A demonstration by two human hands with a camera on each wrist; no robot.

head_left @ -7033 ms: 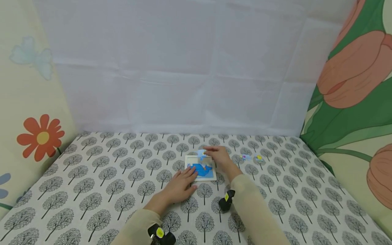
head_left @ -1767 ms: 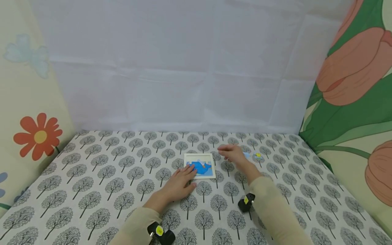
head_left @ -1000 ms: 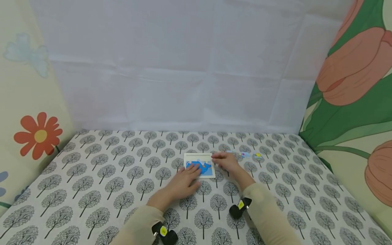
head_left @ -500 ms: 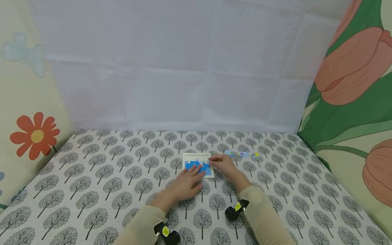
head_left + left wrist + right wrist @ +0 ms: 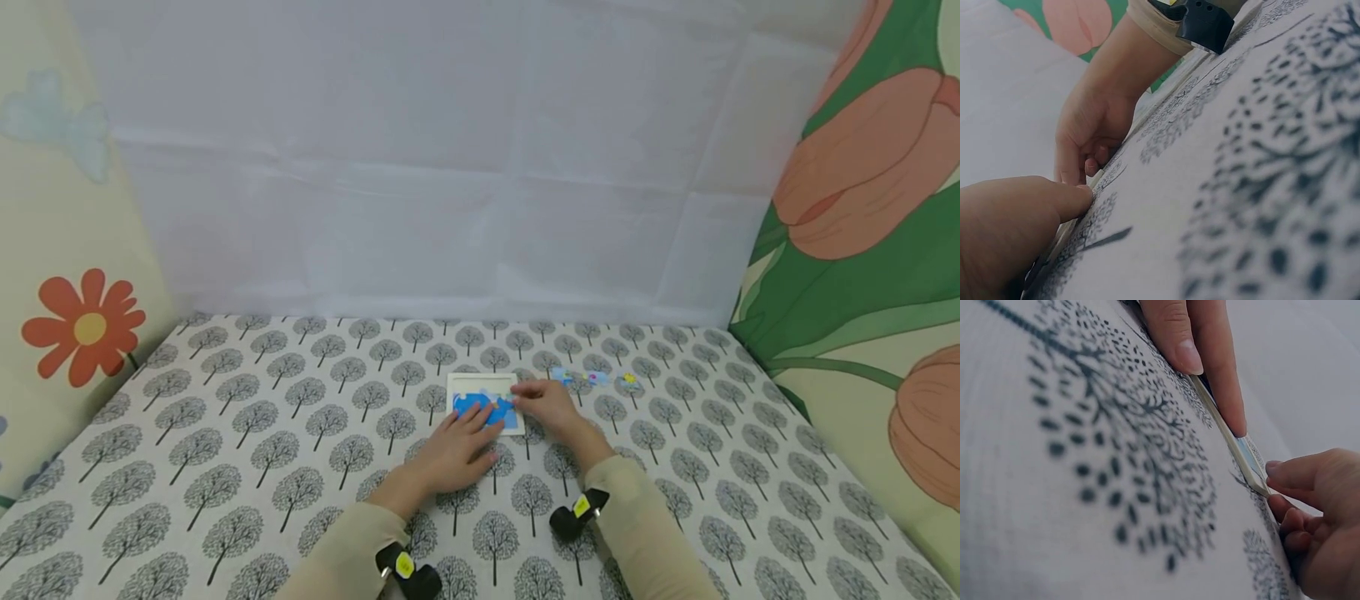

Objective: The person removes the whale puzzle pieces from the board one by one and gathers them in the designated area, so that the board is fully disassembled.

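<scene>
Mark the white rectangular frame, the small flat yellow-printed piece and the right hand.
White rectangular frame [image 5: 476, 377], head view: far rim.
Small flat yellow-printed piece [image 5: 628, 378], head view: the yellow print.
Right hand [image 5: 552, 406], head view: back of the hand.

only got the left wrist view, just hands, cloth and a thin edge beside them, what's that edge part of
Observer: From the head view, it's a white frame with a blue picture in its nearer part.
Operator: any loose bits on the cloth
Observer: Yes, I make out three small pieces in a row on the tree-print cloth, off to the frame's right.
Operator: which has the most yellow
Observer: The rightmost piece, with a clear yellow patch.
</scene>
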